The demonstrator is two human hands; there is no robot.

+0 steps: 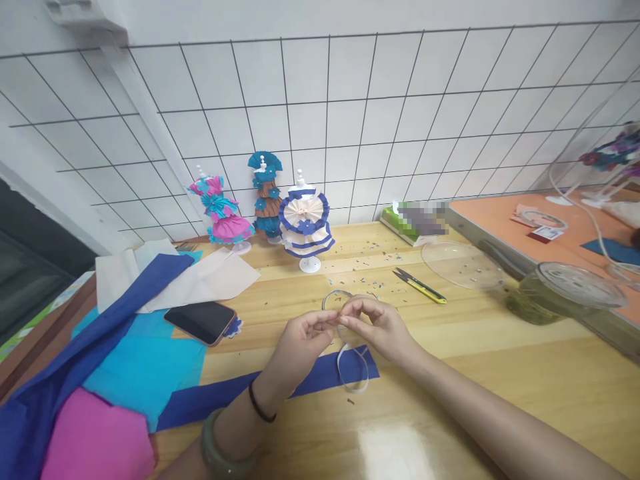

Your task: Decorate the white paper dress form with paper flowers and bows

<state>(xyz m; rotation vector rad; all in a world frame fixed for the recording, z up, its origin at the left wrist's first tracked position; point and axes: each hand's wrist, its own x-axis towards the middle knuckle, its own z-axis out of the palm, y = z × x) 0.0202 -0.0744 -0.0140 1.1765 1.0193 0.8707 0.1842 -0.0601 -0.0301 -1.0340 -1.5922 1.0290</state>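
My left hand (306,343) and my right hand (377,327) meet at the fingertips above the table, both closed in a pinch. From between them a narrow white strip, which looks like tape (367,380), hangs in a loop. Just behind the fingers shows part of a thin ring, like a tape roll (327,295). Whether the roll itself is gripped is hidden. Under my hands lies a long dark blue paper strip (320,375). Yellow-handled thread snips (420,287) rest beyond my right hand.
Three small dress forms in paper dresses, one blue and cream (306,230), stand by the tiled wall. Left are a phone (203,321) and cream, turquoise (145,373) and pink paper (97,440). Right are a clear lid (463,265), a round container (540,297) and an orange table (493,223).
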